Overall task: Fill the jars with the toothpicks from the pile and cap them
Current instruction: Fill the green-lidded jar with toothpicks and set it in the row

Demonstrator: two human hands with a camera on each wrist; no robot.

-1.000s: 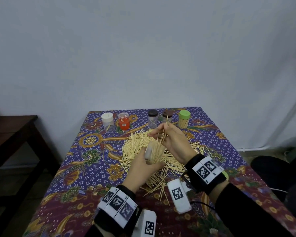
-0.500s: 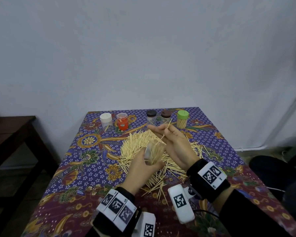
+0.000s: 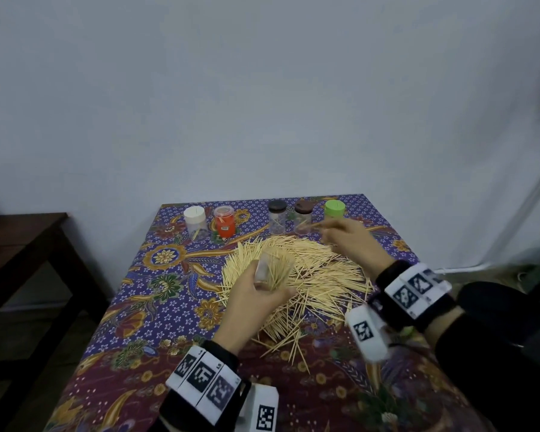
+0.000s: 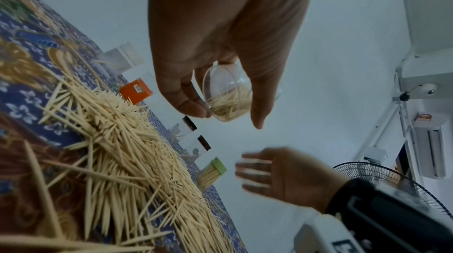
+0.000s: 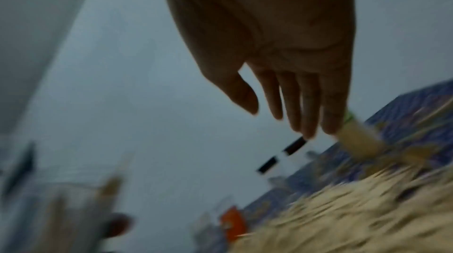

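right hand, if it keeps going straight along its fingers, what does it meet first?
Likely the brown-lidded jar in the back row: the right hand, fingers straight and empty, points at it, with the green-lidded jar just beside. Motion blur and unclear depth leave which of the two uncertain.
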